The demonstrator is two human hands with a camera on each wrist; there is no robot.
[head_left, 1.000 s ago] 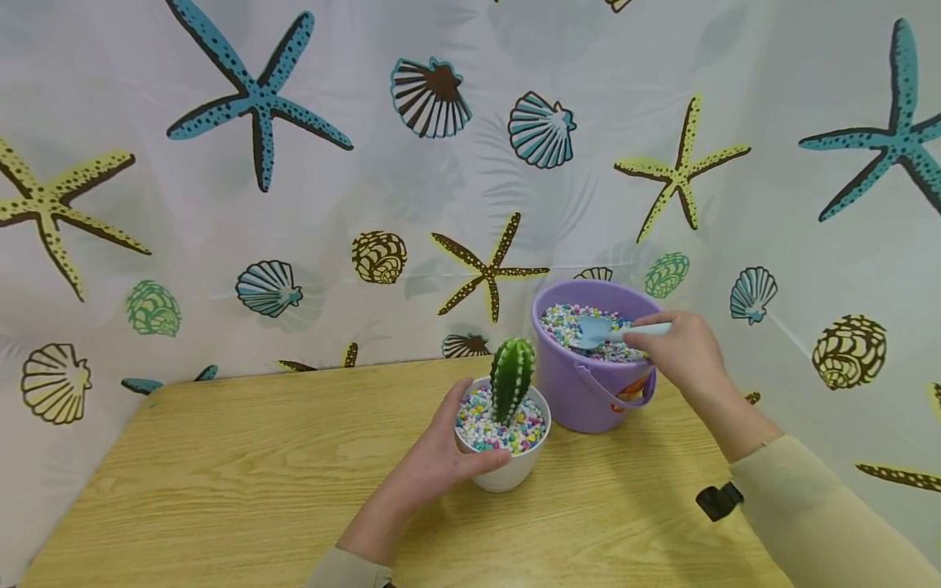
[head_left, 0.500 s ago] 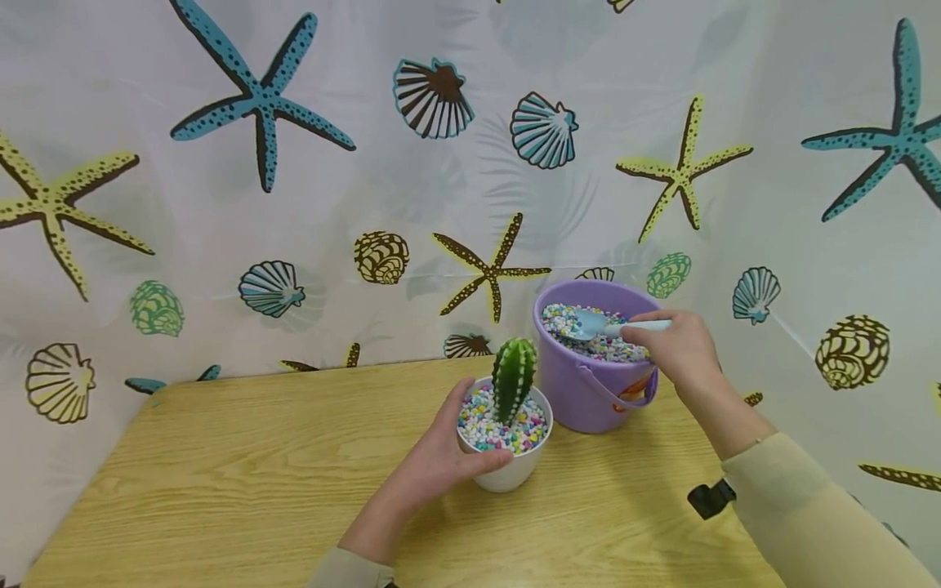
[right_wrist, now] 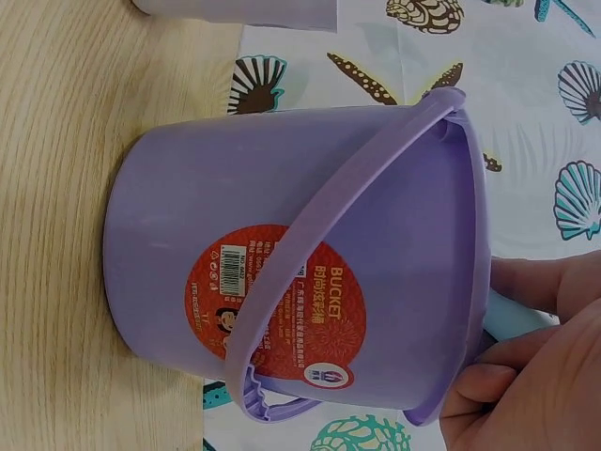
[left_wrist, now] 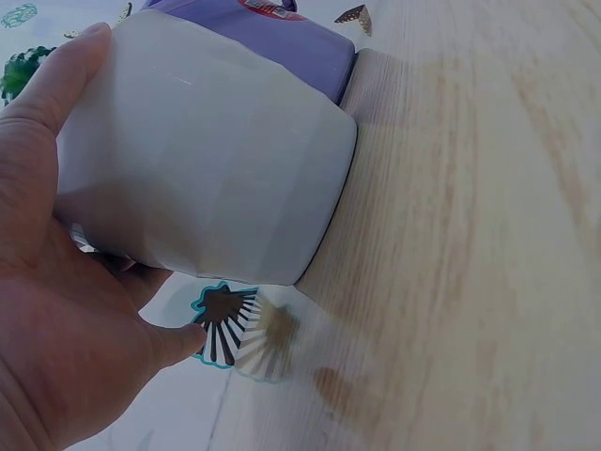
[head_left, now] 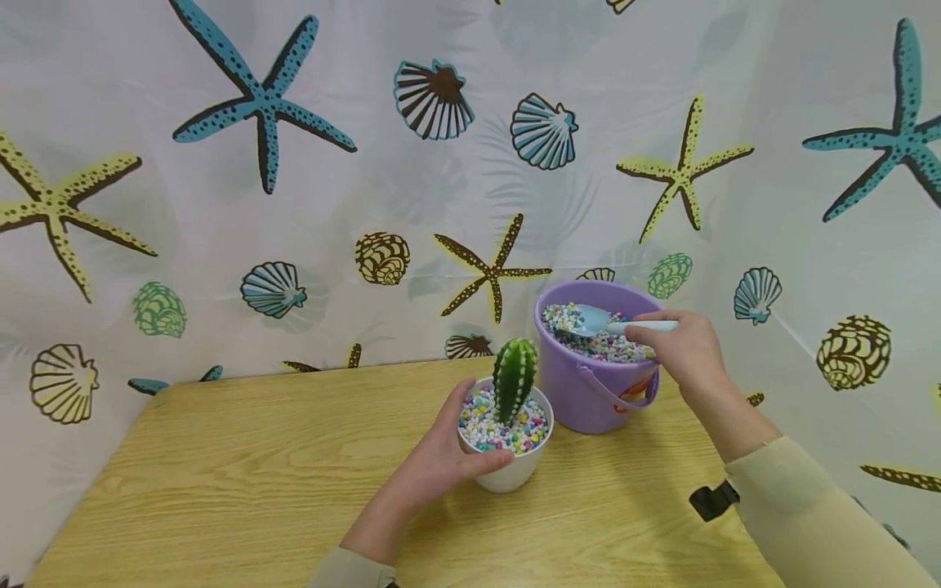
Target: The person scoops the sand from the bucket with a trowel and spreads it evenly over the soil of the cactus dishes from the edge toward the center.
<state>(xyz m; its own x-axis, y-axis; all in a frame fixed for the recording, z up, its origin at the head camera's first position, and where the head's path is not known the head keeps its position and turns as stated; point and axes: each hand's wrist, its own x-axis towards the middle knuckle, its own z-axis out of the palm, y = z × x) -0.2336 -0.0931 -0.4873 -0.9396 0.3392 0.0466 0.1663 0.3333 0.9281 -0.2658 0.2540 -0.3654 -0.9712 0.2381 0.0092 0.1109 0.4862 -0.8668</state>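
The right hand (head_left: 687, 351) is pinching the handle of a little blue scoop (head_left: 599, 321), which is lying nearly level over the purple bucket (head_left: 588, 400) near the tabletop's back edge, long axis running left-right, bowl pointing left over the pebbles (head_left: 591, 343). The left hand (head_left: 434, 457) is wrapping its curled fingers around the white cactus pot (head_left: 507, 474), just beside the bucket.

Wooden table (head_left: 257, 482), seashell-print curtain (head_left: 294, 163) behind

Head looks down; wrist views sit close, apparently sharing purple bucket (right_wrist: 310, 282).
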